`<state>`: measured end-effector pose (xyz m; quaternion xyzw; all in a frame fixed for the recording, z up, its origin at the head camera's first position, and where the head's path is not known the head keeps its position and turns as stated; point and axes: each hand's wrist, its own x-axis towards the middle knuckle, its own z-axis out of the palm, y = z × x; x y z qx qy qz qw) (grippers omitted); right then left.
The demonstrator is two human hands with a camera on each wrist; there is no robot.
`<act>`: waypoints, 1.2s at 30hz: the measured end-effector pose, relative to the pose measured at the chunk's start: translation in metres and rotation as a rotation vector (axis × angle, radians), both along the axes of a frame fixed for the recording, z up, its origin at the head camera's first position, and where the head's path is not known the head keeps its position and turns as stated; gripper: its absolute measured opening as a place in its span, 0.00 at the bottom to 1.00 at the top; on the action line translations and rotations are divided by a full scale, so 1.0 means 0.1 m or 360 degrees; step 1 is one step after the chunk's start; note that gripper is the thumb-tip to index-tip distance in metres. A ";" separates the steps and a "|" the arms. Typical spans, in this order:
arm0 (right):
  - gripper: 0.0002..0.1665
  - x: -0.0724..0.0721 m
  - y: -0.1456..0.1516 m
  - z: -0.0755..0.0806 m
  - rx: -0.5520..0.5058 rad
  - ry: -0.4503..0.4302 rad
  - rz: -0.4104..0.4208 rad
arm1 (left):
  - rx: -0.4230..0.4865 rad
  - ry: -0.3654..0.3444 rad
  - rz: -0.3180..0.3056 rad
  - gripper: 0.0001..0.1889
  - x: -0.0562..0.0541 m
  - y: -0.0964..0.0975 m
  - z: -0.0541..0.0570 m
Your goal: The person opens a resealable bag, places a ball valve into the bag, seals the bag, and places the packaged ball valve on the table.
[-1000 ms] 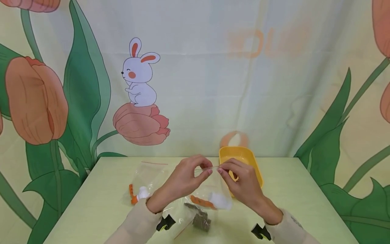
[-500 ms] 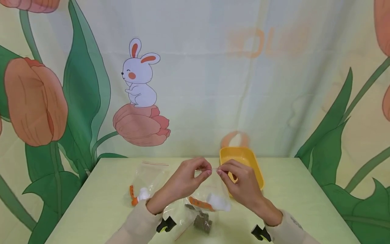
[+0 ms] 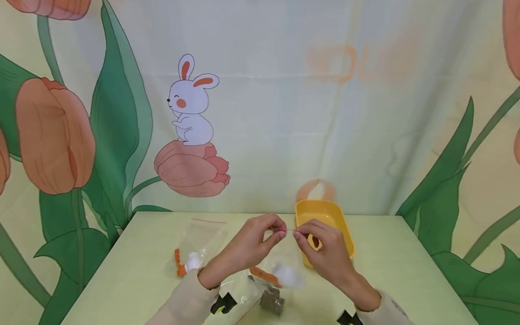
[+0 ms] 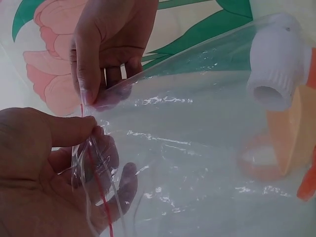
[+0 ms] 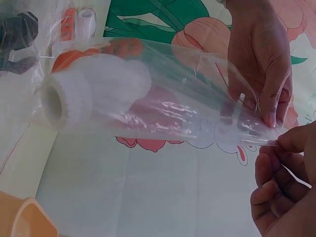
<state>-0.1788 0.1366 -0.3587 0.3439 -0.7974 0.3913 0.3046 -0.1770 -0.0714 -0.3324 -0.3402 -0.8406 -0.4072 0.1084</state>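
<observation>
A clear zip bag (image 4: 163, 123) with a red line along its mouth hangs between my hands. It holds a white plastic pipe fitting (image 5: 113, 89) with an orange handle-like part, which in the head view hangs as a blurred white piece (image 3: 286, 275). At the bag's mouth, my left hand (image 3: 257, 239) pinches the edge between thumb and fingers. Close beside it, my right hand (image 3: 327, 248) pinches the same edge, thumb against fingertip. In the left wrist view the mouth looks gathered at the left fingers. The two hands' fingertips are almost touching.
Left on the table (image 3: 113, 280) lies another clear bag (image 3: 205, 232) with a white and orange fitting (image 3: 191, 262). Nearer me, a clear bag holds grey-brown pieces (image 3: 272, 301). Behind my right hand stands a yellow tray (image 3: 349, 234). A printed curtain (image 3: 276, 135) hangs behind the table.
The hanging bag and its fitting have swung slightly left and lower. Both hands keep their pinch on the edge, with their fingertips marginally closer together. The head view has shifted a little.
</observation>
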 end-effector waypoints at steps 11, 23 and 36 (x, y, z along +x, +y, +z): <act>0.05 -0.01 0.01 -0.02 -0.0050 -0.0080 0.0073 | 0.0064 -0.0027 -0.0023 0.03 0.00 0.04 -0.01; 0.07 0.01 0.05 0.01 -0.0053 -0.0062 0.0011 | 0.0124 -0.0173 0.0001 0.04 0.00 0.08 -0.03; 0.06 0.02 0.04 0.02 -0.0023 -0.0076 -0.0042 | 0.0075 -0.0043 -0.0019 0.02 0.01 0.06 -0.08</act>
